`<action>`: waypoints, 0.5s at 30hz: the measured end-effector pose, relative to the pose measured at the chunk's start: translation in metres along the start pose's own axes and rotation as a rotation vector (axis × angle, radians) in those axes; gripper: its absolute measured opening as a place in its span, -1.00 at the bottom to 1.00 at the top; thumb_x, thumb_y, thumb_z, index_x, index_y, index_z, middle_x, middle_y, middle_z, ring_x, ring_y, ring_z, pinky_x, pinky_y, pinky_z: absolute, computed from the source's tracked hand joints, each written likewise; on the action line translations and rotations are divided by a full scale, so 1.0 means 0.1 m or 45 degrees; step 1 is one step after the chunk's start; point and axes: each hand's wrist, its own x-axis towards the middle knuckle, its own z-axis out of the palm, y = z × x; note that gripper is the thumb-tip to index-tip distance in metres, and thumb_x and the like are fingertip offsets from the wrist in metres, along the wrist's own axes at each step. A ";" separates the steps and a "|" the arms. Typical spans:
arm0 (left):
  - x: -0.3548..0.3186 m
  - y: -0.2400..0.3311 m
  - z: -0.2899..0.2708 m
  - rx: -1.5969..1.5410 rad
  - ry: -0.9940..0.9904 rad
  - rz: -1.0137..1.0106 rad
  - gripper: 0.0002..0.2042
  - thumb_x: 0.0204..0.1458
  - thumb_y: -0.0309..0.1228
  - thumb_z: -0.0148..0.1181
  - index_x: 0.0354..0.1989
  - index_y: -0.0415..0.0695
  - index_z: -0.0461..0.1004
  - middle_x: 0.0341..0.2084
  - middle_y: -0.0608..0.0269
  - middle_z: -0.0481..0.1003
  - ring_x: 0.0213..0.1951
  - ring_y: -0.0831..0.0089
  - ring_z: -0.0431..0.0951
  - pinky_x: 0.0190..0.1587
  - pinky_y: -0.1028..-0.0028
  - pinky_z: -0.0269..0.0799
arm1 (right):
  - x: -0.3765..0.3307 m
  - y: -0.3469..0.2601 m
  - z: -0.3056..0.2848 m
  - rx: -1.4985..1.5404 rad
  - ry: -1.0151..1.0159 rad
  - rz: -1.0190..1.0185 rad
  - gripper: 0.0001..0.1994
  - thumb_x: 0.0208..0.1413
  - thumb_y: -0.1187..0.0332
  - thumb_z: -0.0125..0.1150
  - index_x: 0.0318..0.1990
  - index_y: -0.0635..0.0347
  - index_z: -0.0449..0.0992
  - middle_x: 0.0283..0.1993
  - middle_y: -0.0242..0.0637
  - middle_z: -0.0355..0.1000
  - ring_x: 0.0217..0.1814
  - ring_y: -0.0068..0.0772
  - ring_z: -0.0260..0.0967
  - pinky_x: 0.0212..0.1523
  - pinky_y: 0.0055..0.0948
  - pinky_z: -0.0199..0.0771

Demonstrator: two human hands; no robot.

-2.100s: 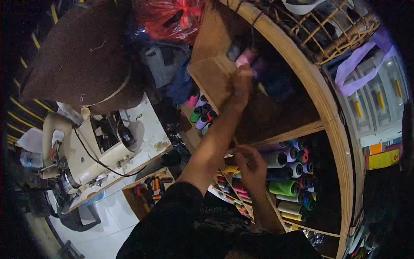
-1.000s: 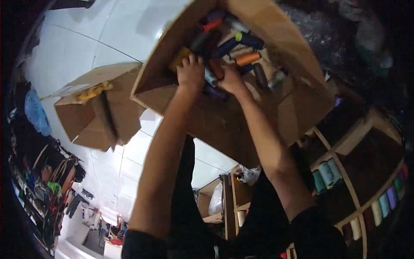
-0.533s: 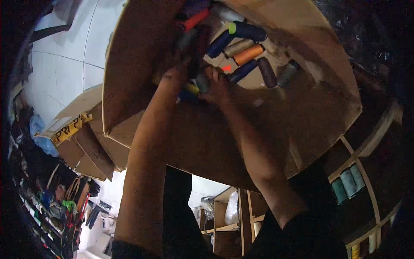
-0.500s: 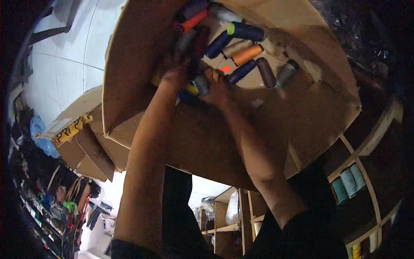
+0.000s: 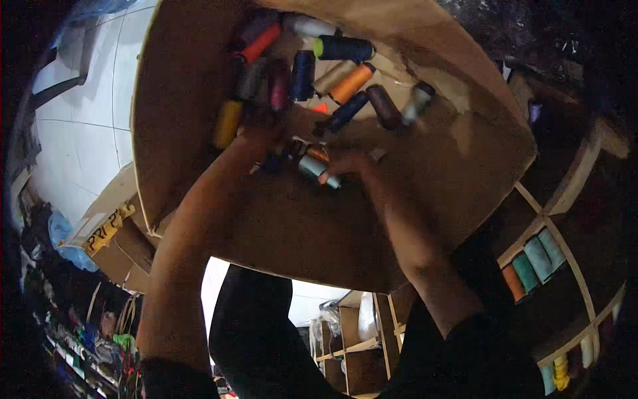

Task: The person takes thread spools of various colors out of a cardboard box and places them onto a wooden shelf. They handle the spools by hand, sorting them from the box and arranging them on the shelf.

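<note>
Two hands: both inside a cardboard box, among thread spools.
Left hand: fingers buried in the spools; grip cannot be told.
Right hand: fingers curled onto a pale teal spool.
Step, judged: sorting through spools.
Next move, judged: lift chosen spool clear without spilling others.
Surroundings: shelves of spools at right.
</note>
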 end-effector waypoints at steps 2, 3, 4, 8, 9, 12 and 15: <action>0.05 0.00 0.04 -0.152 -0.005 0.061 -0.29 -0.04 -0.15 0.12 0.28 -0.04 -0.04 0.25 0.04 -0.04 0.29 0.17 -0.07 0.24 0.09 -0.02 | 0.08 0.12 0.06 0.034 0.132 0.009 0.02 -0.59 -0.04 0.50 0.19 0.04 0.20 0.20 -0.02 0.14 0.26 -0.08 0.05 0.19 -0.20 0.14; 0.06 -0.01 0.02 -0.211 -0.018 0.098 -0.28 -0.06 -0.15 0.14 0.27 -0.04 -0.04 0.25 0.03 -0.04 0.29 0.16 -0.07 0.24 0.09 -0.02 | 0.09 0.15 0.09 0.148 -0.062 0.139 0.07 -0.50 -0.05 0.46 0.24 0.13 0.03 0.25 0.02 0.03 0.28 -0.06 0.02 0.17 -0.16 0.19; 0.10 -0.05 -0.02 -0.269 -0.035 0.131 -0.26 -0.07 -0.14 0.15 0.27 -0.05 -0.04 0.25 0.03 -0.04 0.29 0.16 -0.06 0.24 0.09 -0.02 | 0.09 0.18 0.12 0.209 -0.162 0.208 0.09 -0.45 -0.05 0.45 0.27 0.17 -0.05 0.28 0.04 -0.02 0.29 -0.05 0.01 0.16 -0.14 0.22; -0.05 -0.29 0.01 -0.337 -0.138 0.174 -0.20 -0.14 -0.13 0.21 0.27 -0.07 -0.04 0.25 0.01 -0.04 0.28 0.14 -0.05 0.24 0.08 -0.02 | 0.02 -0.14 0.30 0.206 -0.143 0.201 -0.01 -0.58 -0.05 0.52 0.13 0.18 0.24 0.11 -0.04 0.24 0.17 -0.09 0.18 0.13 -0.24 0.21; -0.04 -0.29 0.01 -0.342 -0.155 0.183 -0.19 -0.16 -0.12 0.23 0.27 -0.07 -0.04 0.25 0.00 -0.04 0.28 0.13 -0.05 0.24 0.08 -0.02 | 0.03 -0.14 0.35 0.201 -0.234 0.136 0.09 -0.52 -0.06 0.49 0.22 0.19 0.00 0.23 -0.01 0.05 0.24 -0.05 0.08 0.14 -0.18 0.22; -0.05 -0.29 0.02 -0.360 -0.243 0.212 -0.15 -0.21 -0.11 0.27 0.27 -0.09 -0.04 0.25 -0.01 -0.04 0.28 0.11 -0.04 0.24 0.07 -0.02 | 0.07 -0.08 0.43 0.209 -0.361 0.087 0.24 -0.47 -0.08 0.46 0.32 0.22 -0.26 0.35 0.02 -0.17 0.30 -0.01 -0.01 0.18 -0.15 0.18; -0.08 -0.36 -0.06 -0.412 -0.412 0.272 -0.10 -0.26 -0.10 0.31 0.26 -0.10 -0.04 0.24 -0.03 -0.03 0.27 0.10 -0.03 0.23 0.07 -0.02 | -0.31 -0.33 0.23 0.328 -0.407 0.068 0.29 -0.51 -0.12 0.47 0.32 0.26 -0.30 0.36 0.03 -0.21 0.33 -0.02 -0.05 0.24 -0.18 0.06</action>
